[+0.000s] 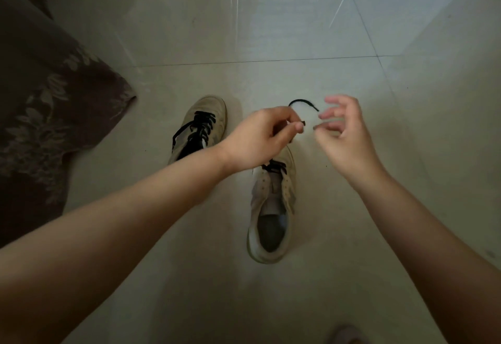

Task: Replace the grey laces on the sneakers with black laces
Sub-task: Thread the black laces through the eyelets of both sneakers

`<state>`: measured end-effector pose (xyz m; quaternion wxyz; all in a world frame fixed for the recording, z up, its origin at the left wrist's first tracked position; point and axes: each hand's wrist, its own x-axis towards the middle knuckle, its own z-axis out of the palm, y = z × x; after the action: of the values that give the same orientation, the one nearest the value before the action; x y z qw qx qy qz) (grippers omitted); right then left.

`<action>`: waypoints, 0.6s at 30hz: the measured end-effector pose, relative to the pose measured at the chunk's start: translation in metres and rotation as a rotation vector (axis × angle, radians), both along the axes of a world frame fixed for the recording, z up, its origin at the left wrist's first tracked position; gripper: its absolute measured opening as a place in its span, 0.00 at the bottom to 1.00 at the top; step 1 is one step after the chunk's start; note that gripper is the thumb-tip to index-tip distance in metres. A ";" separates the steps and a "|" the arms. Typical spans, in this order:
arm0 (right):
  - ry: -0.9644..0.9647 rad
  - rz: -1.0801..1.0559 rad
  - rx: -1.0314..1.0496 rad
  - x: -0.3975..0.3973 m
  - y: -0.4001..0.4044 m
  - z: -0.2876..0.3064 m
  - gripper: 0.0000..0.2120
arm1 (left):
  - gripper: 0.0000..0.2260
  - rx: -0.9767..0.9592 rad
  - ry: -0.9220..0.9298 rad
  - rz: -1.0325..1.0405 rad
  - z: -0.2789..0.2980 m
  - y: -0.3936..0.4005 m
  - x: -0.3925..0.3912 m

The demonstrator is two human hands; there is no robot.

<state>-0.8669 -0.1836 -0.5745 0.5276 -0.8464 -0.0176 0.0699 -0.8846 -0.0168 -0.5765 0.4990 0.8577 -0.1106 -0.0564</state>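
— So where's the black lace [303, 104] right now?

— Just above the middle of the frame, arching between both hands over the near sneaker [273, 208]. It's threaded through only the lowest eyelets there; the rows below stand bare.

— And the hands?

— The left hand [260, 140] pinches one tip between thumb and forefinger, the other fingers curled in. The right hand [344, 129] has its fingers loosely spread; thumb and forefinger seem to nip the other end, though blur makes that hard to confirm.

— How will the lace behave?

— Light and limp, I'd judge. It'll flop and twist, so hold it at the stiff tip, which is the only part that will push through an eyelet.

— The other shoe?

— The far sneaker [200, 126], left of centre, already wears black lacing. Both sit on a pale tiled floor [298, 31], with a dark floral cloth [48, 105] at the left edge. I see no grey laces.
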 end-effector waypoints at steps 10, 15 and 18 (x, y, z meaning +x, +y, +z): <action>0.108 0.342 -0.431 -0.004 -0.013 -0.040 0.04 | 0.10 -0.289 0.177 0.212 0.024 -0.001 0.009; 0.252 0.319 -0.213 -0.014 -0.019 -0.034 0.10 | 0.08 0.152 -0.142 0.608 -0.013 0.004 -0.005; 0.329 0.238 0.099 -0.015 -0.015 -0.012 0.12 | 0.12 0.257 -0.347 0.283 -0.030 -0.010 -0.037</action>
<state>-0.8819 -0.1982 -0.5870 0.5525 -0.7885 -0.0345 0.2682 -0.9212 -0.0270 -0.6062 0.3623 0.9179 -0.0653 0.1483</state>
